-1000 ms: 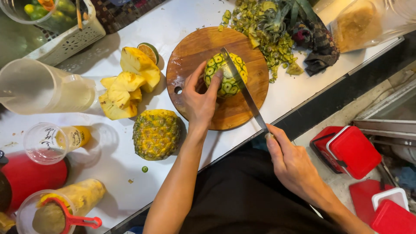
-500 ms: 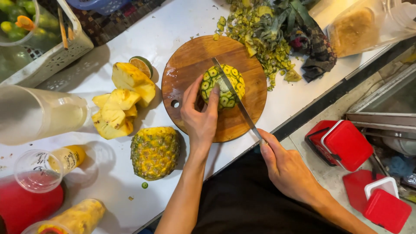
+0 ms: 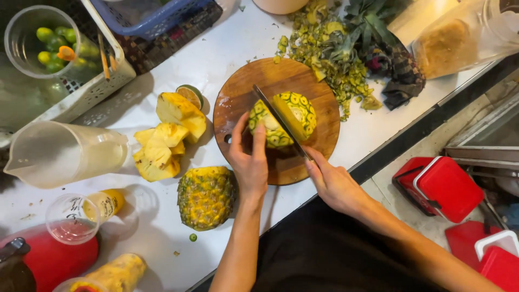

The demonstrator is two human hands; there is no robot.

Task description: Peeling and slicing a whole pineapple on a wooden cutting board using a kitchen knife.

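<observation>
A pineapple [image 3: 292, 116] with green-yellow skin lies on a round wooden cutting board [image 3: 238, 103]. My left hand [image 3: 250, 162] presses on its near-left side, fingers spread over the skin. My right hand [image 3: 332, 184] grips the handle of a long knife [image 3: 275, 116], whose blade runs diagonally across the fruit, partly sunk into a yellow cut face. Another pineapple [image 3: 205, 196], partly peeled, stands on the white counter [image 3: 227, 48] just left of my left wrist.
Peeled pineapple chunks [image 3: 165, 138] and a lime half [image 3: 190, 94] lie left of the board. Peel scraps and crowns [image 3: 346, 48] pile up behind it. A clear jug [image 3: 59, 154], cups, a basket and a tub of limes [image 3: 48, 46] stand at left. Red containers [image 3: 440, 186] sit below the counter's right edge.
The view has shifted, so the board sits more centrally. The knife blade has gone deeper into the pineapple, showing a yellow cut face. My left hand keeps its hold on the fruit.
</observation>
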